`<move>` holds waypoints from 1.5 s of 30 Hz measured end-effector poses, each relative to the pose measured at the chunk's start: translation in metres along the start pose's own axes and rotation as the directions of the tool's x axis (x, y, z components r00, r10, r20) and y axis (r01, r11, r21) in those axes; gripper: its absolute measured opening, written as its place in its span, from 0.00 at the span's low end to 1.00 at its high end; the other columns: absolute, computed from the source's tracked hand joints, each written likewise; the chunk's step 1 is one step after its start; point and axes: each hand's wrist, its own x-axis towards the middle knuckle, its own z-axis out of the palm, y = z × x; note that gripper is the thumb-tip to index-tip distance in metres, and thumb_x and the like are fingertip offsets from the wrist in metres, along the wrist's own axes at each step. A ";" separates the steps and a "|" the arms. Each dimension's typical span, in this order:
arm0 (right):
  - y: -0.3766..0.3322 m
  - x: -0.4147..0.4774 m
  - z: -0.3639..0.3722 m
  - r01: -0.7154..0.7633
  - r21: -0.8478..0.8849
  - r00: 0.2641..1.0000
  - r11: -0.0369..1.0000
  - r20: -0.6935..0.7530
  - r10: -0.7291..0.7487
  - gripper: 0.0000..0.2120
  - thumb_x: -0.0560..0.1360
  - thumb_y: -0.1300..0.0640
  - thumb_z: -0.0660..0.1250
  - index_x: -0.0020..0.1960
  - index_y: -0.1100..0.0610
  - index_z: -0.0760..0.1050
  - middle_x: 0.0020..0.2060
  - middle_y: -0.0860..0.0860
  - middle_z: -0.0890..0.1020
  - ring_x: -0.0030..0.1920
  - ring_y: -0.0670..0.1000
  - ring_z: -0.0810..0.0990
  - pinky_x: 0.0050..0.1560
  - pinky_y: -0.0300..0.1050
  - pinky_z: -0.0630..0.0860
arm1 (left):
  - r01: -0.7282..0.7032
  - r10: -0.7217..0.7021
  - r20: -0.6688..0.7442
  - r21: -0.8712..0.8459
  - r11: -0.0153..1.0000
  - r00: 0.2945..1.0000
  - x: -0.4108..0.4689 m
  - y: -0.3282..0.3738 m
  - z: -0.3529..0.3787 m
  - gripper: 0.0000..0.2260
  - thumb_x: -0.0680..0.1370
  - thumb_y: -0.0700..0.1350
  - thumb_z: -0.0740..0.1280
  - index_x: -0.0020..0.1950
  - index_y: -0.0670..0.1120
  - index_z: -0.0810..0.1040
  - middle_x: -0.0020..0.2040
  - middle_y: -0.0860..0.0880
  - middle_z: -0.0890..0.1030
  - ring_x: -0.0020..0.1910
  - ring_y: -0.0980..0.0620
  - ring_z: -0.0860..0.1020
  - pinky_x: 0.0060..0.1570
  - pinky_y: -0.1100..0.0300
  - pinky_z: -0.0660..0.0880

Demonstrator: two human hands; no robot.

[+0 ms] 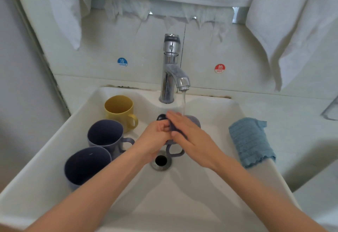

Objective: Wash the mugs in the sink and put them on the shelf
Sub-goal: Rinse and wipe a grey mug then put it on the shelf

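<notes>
Under the running tap point(172, 70) I hold a purple-grey mug point(174, 150) on its side over the drain, handle pointing toward me. My left hand point(155, 138) grips its rim with curled fingers. My right hand point(188, 136) lies flat across the mug's body, fingers straight. On the left side of the white sink point(237, 122) stand a yellow mug point(119, 112) and two more purple-grey mugs, one point(106, 134) in the middle and one point(85, 166) nearest me.
A folded blue cloth point(250, 141) hangs over the sink's right rim. The drain point(161, 160) is open below the mug. White towels hang on the wall behind. Cold and hot stickers flank the tap. A metal rack edge point(331, 111) shows at far right.
</notes>
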 end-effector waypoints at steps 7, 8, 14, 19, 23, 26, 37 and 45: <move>0.021 -0.001 -0.012 -0.077 -0.100 0.996 0.992 -0.050 0.072 0.22 0.80 0.57 0.51 0.74 0.51 0.57 0.73 0.46 0.63 0.73 0.43 0.56 0.65 0.32 0.51 | -0.030 0.029 0.022 0.043 0.999 0.999 0.000 0.000 0.000 0.15 0.75 0.27 0.62 0.49 0.45 0.79 0.44 0.47 0.84 0.44 0.53 0.83 0.47 0.62 0.79; 0.012 0.000 -0.006 -0.017 -0.049 0.999 0.999 -0.043 0.015 0.23 0.79 0.57 0.51 0.74 0.51 0.58 0.72 0.44 0.63 0.72 0.41 0.56 0.65 0.30 0.51 | -0.038 0.037 0.026 0.045 0.998 0.999 0.001 0.000 0.000 0.13 0.74 0.27 0.62 0.49 0.43 0.80 0.44 0.46 0.84 0.44 0.52 0.83 0.46 0.62 0.79; 0.031 0.000 -0.021 -0.084 -0.099 0.995 0.992 -0.057 0.078 0.29 0.70 0.53 0.59 0.72 0.51 0.63 0.66 0.49 0.71 0.63 0.50 0.70 0.60 0.39 0.64 | -0.044 0.042 0.024 0.071 0.997 0.999 0.001 0.001 0.000 0.14 0.74 0.27 0.62 0.51 0.44 0.79 0.49 0.41 0.83 0.49 0.45 0.82 0.53 0.54 0.77; 0.044 0.000 -0.024 -0.090 0.050 0.990 0.995 -0.103 0.095 0.36 0.67 0.64 0.73 0.71 0.57 0.62 0.67 0.51 0.68 0.64 0.49 0.69 0.65 0.44 0.68 | -0.069 0.063 0.057 0.101 0.992 0.996 -0.001 0.004 -0.004 0.17 0.73 0.26 0.63 0.54 0.44 0.79 0.46 0.50 0.85 0.46 0.53 0.83 0.49 0.64 0.78; 0.048 0.001 -0.027 -0.011 0.076 0.989 0.997 -0.145 0.022 0.36 0.66 0.65 0.75 0.70 0.58 0.64 0.64 0.45 0.67 0.65 0.49 0.69 0.64 0.53 0.72 | 0.061 -0.059 0.196 -0.008 0.998 0.979 0.003 0.013 -0.006 0.17 0.73 0.30 0.65 0.60 0.43 0.75 0.53 0.44 0.83 0.53 0.48 0.81 0.52 0.59 0.78; 0.048 0.002 -0.023 0.050 0.066 0.987 0.997 -0.158 -0.039 0.36 0.66 0.64 0.75 0.71 0.55 0.65 0.66 0.44 0.66 0.67 0.49 0.68 0.64 0.51 0.72 | 0.094 -0.065 0.202 -0.140 0.986 0.977 0.004 0.019 -0.005 0.10 0.78 0.39 0.63 0.57 0.47 0.76 0.51 0.47 0.83 0.48 0.50 0.82 0.48 0.58 0.79; 0.020 -0.001 0.005 0.151 -0.258 0.978 0.954 -0.102 -0.182 0.34 0.70 0.67 0.63 0.74 0.61 0.57 0.74 0.55 0.61 0.74 0.53 0.57 0.73 0.44 0.54 | -0.007 0.018 0.074 -0.144 0.990 0.997 0.004 0.002 0.000 0.16 0.76 0.28 0.60 0.57 0.45 0.76 0.50 0.49 0.83 0.51 0.53 0.81 0.53 0.61 0.77; 0.028 -0.001 -0.004 0.025 -0.296 0.992 0.955 -0.112 -0.061 0.38 0.71 0.68 0.59 0.76 0.54 0.47 0.76 0.48 0.51 0.76 0.49 0.50 0.71 0.33 0.45 | -0.010 0.010 0.003 -0.051 0.999 1.000 0.000 0.002 -0.005 0.16 0.75 0.29 0.62 0.50 0.51 0.76 0.50 0.50 0.82 0.51 0.51 0.80 0.57 0.56 0.74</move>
